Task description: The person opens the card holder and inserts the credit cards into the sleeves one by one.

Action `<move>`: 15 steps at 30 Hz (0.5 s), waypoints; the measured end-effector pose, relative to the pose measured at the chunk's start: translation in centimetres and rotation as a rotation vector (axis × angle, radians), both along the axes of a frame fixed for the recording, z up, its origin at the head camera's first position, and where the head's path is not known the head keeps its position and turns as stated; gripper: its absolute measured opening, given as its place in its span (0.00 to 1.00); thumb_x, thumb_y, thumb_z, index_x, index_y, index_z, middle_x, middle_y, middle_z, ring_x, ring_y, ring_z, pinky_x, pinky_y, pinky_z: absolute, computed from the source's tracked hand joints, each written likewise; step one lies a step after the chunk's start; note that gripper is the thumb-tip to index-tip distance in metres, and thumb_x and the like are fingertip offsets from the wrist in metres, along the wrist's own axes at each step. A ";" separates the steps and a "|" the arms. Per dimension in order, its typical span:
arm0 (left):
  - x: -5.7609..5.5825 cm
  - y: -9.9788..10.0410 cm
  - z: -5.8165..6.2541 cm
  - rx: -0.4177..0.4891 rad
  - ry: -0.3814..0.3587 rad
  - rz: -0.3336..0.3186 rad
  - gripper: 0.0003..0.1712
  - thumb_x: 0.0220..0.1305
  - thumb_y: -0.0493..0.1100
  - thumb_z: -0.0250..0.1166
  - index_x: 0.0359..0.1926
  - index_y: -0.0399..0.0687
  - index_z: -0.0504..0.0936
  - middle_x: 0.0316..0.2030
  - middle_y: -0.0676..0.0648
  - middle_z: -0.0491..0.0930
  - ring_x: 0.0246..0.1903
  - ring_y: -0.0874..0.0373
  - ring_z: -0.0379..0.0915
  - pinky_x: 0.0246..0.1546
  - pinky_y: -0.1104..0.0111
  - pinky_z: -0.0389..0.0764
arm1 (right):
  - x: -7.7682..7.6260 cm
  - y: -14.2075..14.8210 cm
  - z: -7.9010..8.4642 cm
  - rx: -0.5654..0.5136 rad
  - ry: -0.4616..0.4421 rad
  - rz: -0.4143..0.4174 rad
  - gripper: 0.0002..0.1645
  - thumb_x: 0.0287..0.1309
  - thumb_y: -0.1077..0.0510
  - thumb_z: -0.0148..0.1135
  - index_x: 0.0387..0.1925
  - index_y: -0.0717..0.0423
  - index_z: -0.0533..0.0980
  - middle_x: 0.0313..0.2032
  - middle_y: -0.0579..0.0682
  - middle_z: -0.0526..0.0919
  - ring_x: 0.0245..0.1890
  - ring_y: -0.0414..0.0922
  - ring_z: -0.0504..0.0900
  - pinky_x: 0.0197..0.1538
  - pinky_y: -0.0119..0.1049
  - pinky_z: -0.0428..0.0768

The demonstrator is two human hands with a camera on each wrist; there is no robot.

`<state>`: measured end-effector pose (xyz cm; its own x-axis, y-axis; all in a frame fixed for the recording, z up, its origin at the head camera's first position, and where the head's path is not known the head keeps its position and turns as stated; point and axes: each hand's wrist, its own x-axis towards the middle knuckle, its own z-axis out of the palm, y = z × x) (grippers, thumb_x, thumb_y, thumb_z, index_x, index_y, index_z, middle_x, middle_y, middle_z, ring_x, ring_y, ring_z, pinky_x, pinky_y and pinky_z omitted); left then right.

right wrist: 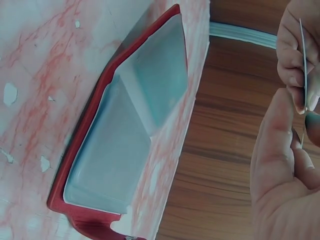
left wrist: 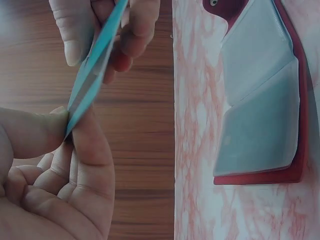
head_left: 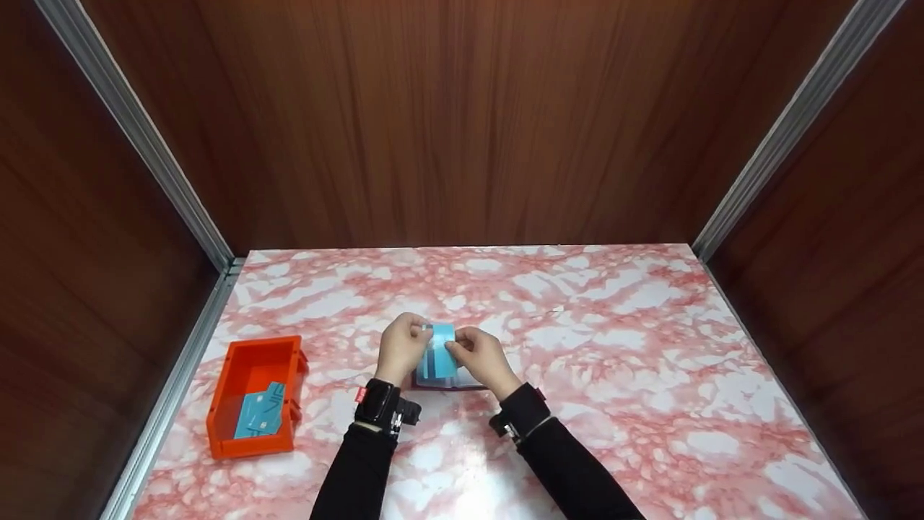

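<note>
Between both hands is a light blue card (head_left: 442, 354) with a darker stripe, raised above the table. The left hand (head_left: 402, 348) pinches one edge of it between thumb and forefinger. From the other side, the right hand (head_left: 486, 357) pinches it too. Edge-on, the card (right wrist: 304, 55) looks thin and flat in the right wrist view. Below the hands lies a red card holder (left wrist: 260, 135), spread open with clear plastic sleeves. In the right wrist view, a bluish tint shows through one sleeve (right wrist: 162, 70). The head view has the holder partly hidden by the hands and card.
An orange open bin (head_left: 253, 350) stands on the left of the table, with several blue cards (head_left: 260, 413) inside. The table (head_left: 613, 310) has a red and white marbled top. Brown wood-grain panels (head_left: 447, 123) with metal corner rails enclose its back and sides.
</note>
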<state>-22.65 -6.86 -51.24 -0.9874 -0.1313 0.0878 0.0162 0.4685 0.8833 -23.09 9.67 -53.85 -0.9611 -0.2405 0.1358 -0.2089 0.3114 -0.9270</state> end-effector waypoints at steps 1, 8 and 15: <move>0.0 0.1 -0.1 0.002 0.001 0.002 0.05 0.62 0.36 0.66 0.39 0.40 0.80 0.31 0.45 0.81 0.33 0.51 0.76 0.39 0.58 0.77 | 0.0 0.0 0.0 -0.001 -0.001 -0.002 0.12 0.64 0.61 0.64 0.40 0.69 0.78 0.32 0.54 0.84 0.27 0.43 0.83 0.33 0.42 0.84; -0.1 0.2 -0.5 0.000 0.019 0.003 0.06 0.62 0.36 0.66 0.39 0.40 0.80 0.28 0.47 0.80 0.31 0.53 0.75 0.37 0.59 0.77 | -0.1 0.1 0.0 -0.019 -0.047 -0.013 0.10 0.64 0.62 0.64 0.38 0.69 0.78 0.28 0.51 0.83 0.23 0.39 0.80 0.32 0.44 0.84; -0.1 0.1 -0.7 -0.003 0.038 0.015 0.11 0.63 0.40 0.67 0.43 0.38 0.81 0.30 0.45 0.82 0.32 0.52 0.78 0.37 0.60 0.78 | -0.3 0.4 -0.2 -0.028 -0.054 -0.017 0.08 0.64 0.63 0.63 0.38 0.67 0.76 0.25 0.48 0.80 0.21 0.40 0.79 0.36 0.54 0.83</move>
